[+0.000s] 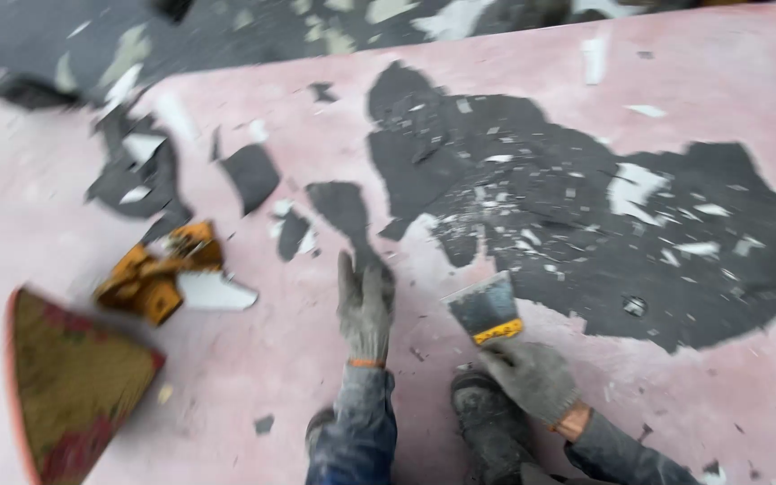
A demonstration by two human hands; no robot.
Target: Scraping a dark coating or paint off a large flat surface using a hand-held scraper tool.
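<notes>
My left hand (364,305), in a grey work glove, rests flat with fingers together on the pink painted floor (253,359), holding nothing. My right hand (532,377), also gloved, grips the yellow-collared handle of a wide scraper (485,310). The scraper's blade points away from me toward a large dark patch (532,198) where the pink coating is stripped off. Pale flakes and chips lie scattered over that dark patch. The picture is motion-blurred.
A crumpled yellow and black object (156,269) lies to the left beside a white chip. A woven mat with a red rim (69,386) sits at the lower left. My dark shoes (487,422) are below the hands. Smaller stripped spots (251,175) dot the floor further left.
</notes>
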